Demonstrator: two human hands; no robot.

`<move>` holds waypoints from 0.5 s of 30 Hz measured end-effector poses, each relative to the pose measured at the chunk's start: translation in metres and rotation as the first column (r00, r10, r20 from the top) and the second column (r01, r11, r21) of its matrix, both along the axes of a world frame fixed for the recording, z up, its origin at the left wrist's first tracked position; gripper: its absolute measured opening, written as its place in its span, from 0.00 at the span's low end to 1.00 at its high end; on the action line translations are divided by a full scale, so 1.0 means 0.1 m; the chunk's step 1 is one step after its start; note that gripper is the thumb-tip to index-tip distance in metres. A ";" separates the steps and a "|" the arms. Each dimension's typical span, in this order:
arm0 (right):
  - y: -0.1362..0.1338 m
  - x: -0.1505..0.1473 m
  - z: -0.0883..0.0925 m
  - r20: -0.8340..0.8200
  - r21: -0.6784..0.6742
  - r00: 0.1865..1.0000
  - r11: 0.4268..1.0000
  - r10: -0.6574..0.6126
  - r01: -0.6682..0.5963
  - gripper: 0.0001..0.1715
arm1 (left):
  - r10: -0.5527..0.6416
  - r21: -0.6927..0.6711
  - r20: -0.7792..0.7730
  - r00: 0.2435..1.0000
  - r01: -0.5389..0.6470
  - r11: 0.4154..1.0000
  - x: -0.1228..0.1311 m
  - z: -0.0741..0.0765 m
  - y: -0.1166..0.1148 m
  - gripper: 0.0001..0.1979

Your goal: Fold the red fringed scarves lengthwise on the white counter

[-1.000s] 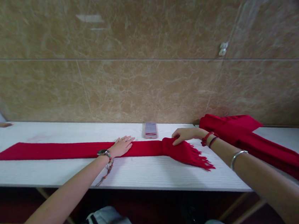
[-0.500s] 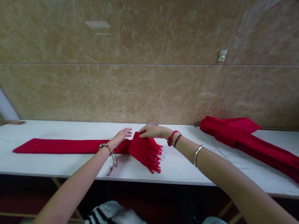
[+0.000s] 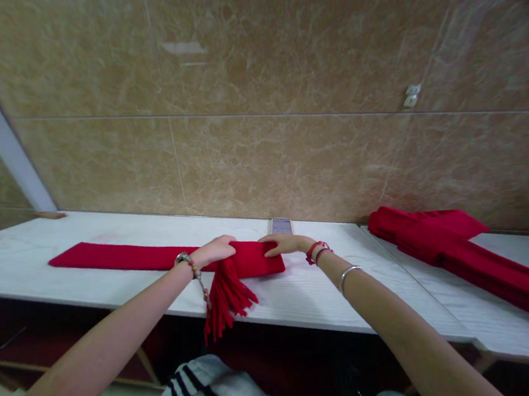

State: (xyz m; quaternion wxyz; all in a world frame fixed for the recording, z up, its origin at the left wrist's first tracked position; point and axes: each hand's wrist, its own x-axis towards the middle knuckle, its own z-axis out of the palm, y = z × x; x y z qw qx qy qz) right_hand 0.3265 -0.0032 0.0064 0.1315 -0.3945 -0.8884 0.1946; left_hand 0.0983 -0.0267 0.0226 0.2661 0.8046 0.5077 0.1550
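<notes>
A long folded red scarf (image 3: 119, 256) lies along the white counter. My left hand (image 3: 217, 251) is closed on the scarf near its fringe, which hangs from under the fingers and spreads towards the counter's front edge. At the scarf's right end, my right hand (image 3: 282, 244) rests with its thumb and fingers apart around the flat folded part, holding it at the upper edge. Beyond the right hand, a phone (image 3: 281, 226) lies near the wall.
More red scarves (image 3: 439, 242) lie at the right across a seam in the white counter (image 3: 330, 279). A tiled wall (image 3: 288, 157) with a white socket (image 3: 411, 95) rises behind. Open shelves (image 3: 70, 332) show below the counter.
The fringe has moved from the scarf's right end to under my left hand and now hangs forward. My left hand has closed on the scarf. A flat folded end now lies under my right hand.
</notes>
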 end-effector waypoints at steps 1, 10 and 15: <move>0.03 -0.06 -0.05 -0.008 -0.004 1.000 1.000 0.005 -0.005 0.16 | 0.035 0.041 -0.048 0.998 -0.033 0.999 -0.05 0.02 0.01 0.09; 0.07 -0.33 -0.16 -0.289 0.038 0.957 0.999 0.024 -0.014 0.21 | 0.011 0.269 -0.182 0.983 0.039 0.962 -0.40 0.36 0.03 0.16; -0.11 0.05 0.05 -0.470 -0.079 0.882 0.997 -0.035 -0.003 0.25 | -0.028 0.290 -0.139 0.990 0.068 0.955 -0.10 0.77 0.11 0.17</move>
